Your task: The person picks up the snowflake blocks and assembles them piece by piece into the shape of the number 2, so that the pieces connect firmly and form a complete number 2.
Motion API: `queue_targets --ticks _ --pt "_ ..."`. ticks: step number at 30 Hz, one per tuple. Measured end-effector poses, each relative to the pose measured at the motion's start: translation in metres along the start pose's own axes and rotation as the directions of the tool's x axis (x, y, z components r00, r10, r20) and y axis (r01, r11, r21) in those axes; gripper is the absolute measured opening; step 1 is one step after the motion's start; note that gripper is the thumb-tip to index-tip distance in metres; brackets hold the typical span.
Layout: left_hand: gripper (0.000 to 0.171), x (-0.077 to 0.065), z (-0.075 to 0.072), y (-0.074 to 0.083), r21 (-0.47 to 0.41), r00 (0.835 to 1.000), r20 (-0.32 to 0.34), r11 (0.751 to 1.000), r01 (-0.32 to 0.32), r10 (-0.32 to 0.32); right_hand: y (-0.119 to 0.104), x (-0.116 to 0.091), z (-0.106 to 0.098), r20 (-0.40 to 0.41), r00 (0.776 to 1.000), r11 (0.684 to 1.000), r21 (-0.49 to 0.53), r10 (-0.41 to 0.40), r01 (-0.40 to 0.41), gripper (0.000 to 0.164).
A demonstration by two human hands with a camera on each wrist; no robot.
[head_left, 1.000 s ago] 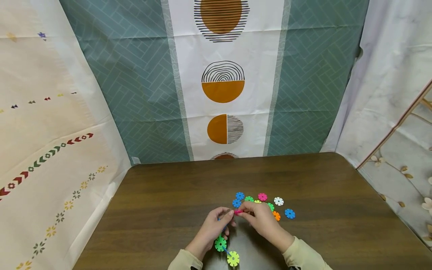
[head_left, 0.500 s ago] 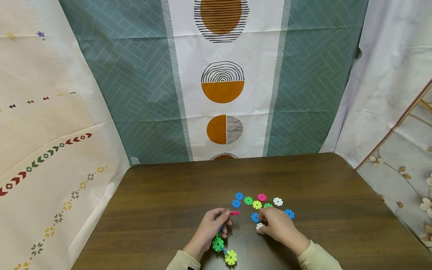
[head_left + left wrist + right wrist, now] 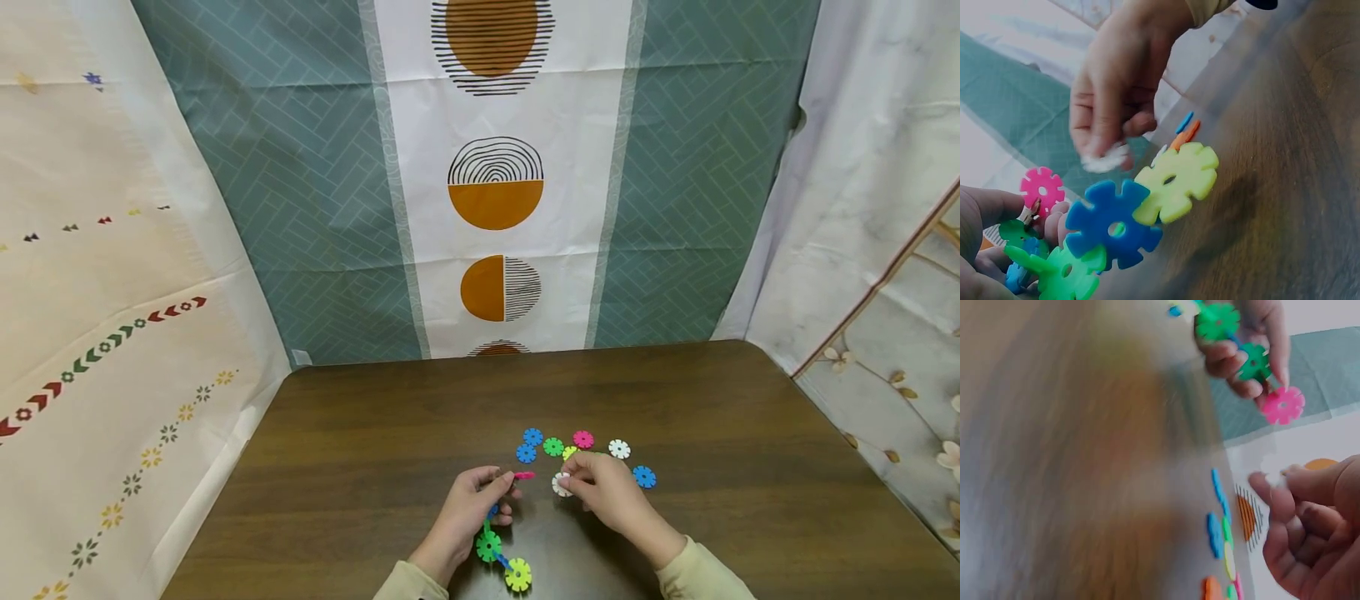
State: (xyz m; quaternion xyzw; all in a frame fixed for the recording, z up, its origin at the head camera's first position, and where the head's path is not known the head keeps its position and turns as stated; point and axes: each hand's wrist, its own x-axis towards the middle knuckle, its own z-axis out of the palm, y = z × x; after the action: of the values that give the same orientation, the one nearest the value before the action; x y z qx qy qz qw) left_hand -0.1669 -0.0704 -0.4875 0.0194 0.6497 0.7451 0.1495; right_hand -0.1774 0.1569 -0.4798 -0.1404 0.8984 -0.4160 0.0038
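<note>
My left hand [image 3: 471,510] grips a chain of notched plastic snowflake discs joined edge to edge. A pink disc [image 3: 1047,181] tops the chain, above the fingertips. Lower down, a green disc [image 3: 489,547], a blue disc [image 3: 1100,219] and a yellow disc [image 3: 518,575] hang below the palm. Between thumb and fingers, my right hand [image 3: 611,500] pinches a white disc [image 3: 559,484]. That disc is held just right of the pink one, apart from it. In the left wrist view the white disc is blurred, and the fingers partly cover it.
Loose discs lie on the brown table [image 3: 360,467] beyond my hands, among them a pink one [image 3: 583,439], a white one [image 3: 619,449] and a blue one [image 3: 644,477]. Some are partly hidden behind the right hand. Patterned cloths [image 3: 322,208] hang behind the table.
My right hand let go of the pink disc, which stays on the chain. It moved right, took a white disc from the table, and has lifted it back leftward. The left hand barely moved.
</note>
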Motion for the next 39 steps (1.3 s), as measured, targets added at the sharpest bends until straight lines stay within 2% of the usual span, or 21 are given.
queue_targets --ticks 3,7,10,17,25,30,36,39 --pt "0.028 -0.001 0.002 0.001 0.001 1.0 -0.003 1.0 -0.01 0.01 -0.004 0.004 0.0 0.043 0.999 0.98 0.199 0.021 -0.029 0.01" --pt "0.025 0.0 0.003 0.001 0.002 1.0 -0.005 1.0 -0.014 0.014 -0.009 0.006 0.001 0.07 0.997 0.951 0.306 0.031 -0.051 0.015" --pt "0.022 0.0 0.003 0.001 0.002 1.0 -0.001 1.0 -0.018 0.018 -0.012 0.007 0.003 0.072 0.997 0.948 0.315 0.029 -0.051 0.013" --pt "0.031 0.001 0.005 -0.003 0.023 0.999 -0.013 0.999 -0.039 0.039 -0.018 0.01 0.01 0.089 0.996 0.934 0.354 0.014 -0.045 0.011" --pt "0.027 0.0 0.009 -0.001 0.014 0.999 -0.019 0.999 -0.03 0.03 -0.02 0.013 0.014 0.085 0.996 0.937 0.344 0.026 -0.054 0.01" --pt "0.026 0.002 0.005 0.004 0.102 0.999 -0.045 0.995 -0.017 0.021 -0.02 0.016 0.015 0.086 0.996 0.936 0.348 0.017 -0.046 0.013" --pt "0.031 0.006 0.001 0.005 0.232 0.998 -0.046 0.972 -0.03 0.042 -0.017 0.023 0.019 0.136 0.99 0.928 0.372 -0.033 -0.02 0.015" --pt "0.029 0.006 0.0 0.004 0.258 0.998 -0.053 0.966 -0.028 0.043 -0.015 0.028 0.022 0.099 0.994 0.953 0.304 -0.049 0.017 0.014"
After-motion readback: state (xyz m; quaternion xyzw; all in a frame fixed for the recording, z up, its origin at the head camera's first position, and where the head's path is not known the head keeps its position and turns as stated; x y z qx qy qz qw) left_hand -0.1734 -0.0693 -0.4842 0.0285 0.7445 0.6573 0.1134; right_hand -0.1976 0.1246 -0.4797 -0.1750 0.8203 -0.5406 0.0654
